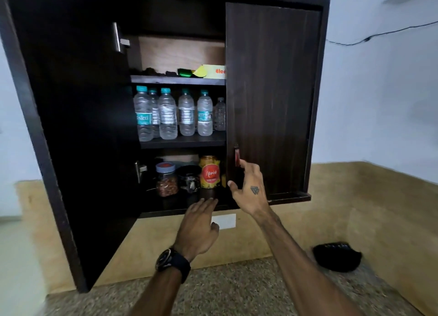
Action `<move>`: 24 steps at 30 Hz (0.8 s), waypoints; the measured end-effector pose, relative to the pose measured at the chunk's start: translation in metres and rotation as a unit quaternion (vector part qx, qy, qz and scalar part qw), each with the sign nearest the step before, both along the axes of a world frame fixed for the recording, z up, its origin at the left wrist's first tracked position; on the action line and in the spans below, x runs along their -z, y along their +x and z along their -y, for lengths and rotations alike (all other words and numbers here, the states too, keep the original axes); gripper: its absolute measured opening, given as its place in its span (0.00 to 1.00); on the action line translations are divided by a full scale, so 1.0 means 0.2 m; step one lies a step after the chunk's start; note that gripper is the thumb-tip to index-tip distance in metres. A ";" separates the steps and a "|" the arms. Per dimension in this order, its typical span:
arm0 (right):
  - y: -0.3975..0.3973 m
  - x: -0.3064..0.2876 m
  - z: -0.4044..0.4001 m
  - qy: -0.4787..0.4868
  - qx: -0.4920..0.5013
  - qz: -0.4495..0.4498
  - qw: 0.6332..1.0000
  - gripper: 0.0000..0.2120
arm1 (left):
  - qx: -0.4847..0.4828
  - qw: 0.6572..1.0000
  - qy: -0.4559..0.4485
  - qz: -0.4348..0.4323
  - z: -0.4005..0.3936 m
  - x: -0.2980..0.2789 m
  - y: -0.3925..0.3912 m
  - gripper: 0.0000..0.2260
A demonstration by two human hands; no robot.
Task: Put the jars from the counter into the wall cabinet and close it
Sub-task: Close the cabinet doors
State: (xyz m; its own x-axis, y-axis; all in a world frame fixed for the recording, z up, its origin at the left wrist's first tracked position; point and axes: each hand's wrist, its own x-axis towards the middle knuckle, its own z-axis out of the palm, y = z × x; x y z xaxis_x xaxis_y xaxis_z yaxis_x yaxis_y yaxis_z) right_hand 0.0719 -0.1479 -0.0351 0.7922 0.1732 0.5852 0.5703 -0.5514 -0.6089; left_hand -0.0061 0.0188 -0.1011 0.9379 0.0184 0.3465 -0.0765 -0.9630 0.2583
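The dark wall cabinet [272,90] hangs in front of me, its left door [78,130] swung wide open and its right door shut. On the bottom shelf stand three jars: one with a red-blue lid [166,179], a dark-lidded glass jar [189,179] and a yellow jar with a red label [209,172]. My left hand [198,228] is flat and empty, fingertips at the shelf's front edge below the yellow jar. My right hand [248,192] is spread and empty beside the right door's small handle [237,157], fingers near it.
Several water bottles [168,114] fill the middle shelf; a yellow box [211,71] and small items lie on the top one. A speckled counter [225,289] runs below with a black object [336,256] at the right. A white switch plate [225,221] sits under the cabinet.
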 end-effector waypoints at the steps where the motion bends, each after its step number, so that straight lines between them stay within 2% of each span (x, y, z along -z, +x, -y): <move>1: 0.03 0.00 -0.02 0.009 0.002 -0.002 1.000 0.32 | -0.002 1.000 0.006 -0.002 0.00 0.01 0.01 0.33; 3: 0.05 0.01 -0.03 0.026 -0.002 -0.004 1.000 0.33 | -0.007 1.000 0.010 -0.002 0.00 0.01 0.02 0.33; 7: -0.05 0.09 -0.07 0.023 -0.036 -0.011 0.999 0.47 | 0.008 0.999 -0.025 -0.029 0.01 -0.09 -0.05 0.31; 9: -0.15 0.11 -0.13 0.023 -0.059 0.009 0.998 0.46 | -0.003 1.000 -0.029 -0.001 -0.01 -0.17 -0.16 0.28; 13: -0.34 0.10 -0.26 0.064 -0.140 0.050 0.987 0.31 | -0.075 0.982 0.070 0.159 -0.07 -0.32 -0.56 0.24; 15: -0.43 0.06 -0.34 0.077 -0.191 0.049 0.977 0.28 | -0.090 0.951 0.086 0.282 -0.13 -0.39 -0.82 0.20; 17: -0.51 0.02 -0.40 0.075 -0.230 0.044 0.969 0.27 | -0.106 0.900 0.070 0.416 -0.18 -0.43 -1.00 0.20; 19: -0.62 -0.03 -0.49 0.070 -0.271 0.049 0.959 0.27 | -0.174 0.853 0.033 0.492 -0.24 -0.45 -1.12 0.30; 20: -0.68 -0.06 -0.54 0.068 -0.295 0.053 0.952 0.27 | -0.208 0.846 -0.011 0.491 -0.28 -0.47 -1.16 0.37; 22: -0.77 -0.10 -0.61 0.067 -0.334 0.061 0.938 0.26 | -0.206 0.866 -0.144 0.431 -0.32 -0.48 -1.17 0.47; 24: -0.83 -0.13 -0.63 0.073 -0.358 0.063 0.929 0.25 | -0.138 0.885 -0.217 0.388 -0.32 -0.46 -1.15 0.46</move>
State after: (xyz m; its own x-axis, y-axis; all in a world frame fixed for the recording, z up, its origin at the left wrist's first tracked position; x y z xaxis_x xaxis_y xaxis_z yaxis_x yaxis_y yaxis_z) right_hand -0.0947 -0.0225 -0.0093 0.4286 0.5408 0.7238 0.8307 0.0791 -0.5510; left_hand -0.2351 0.0838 -0.0083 0.3600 0.4992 0.7882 -0.1703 -0.7955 0.5816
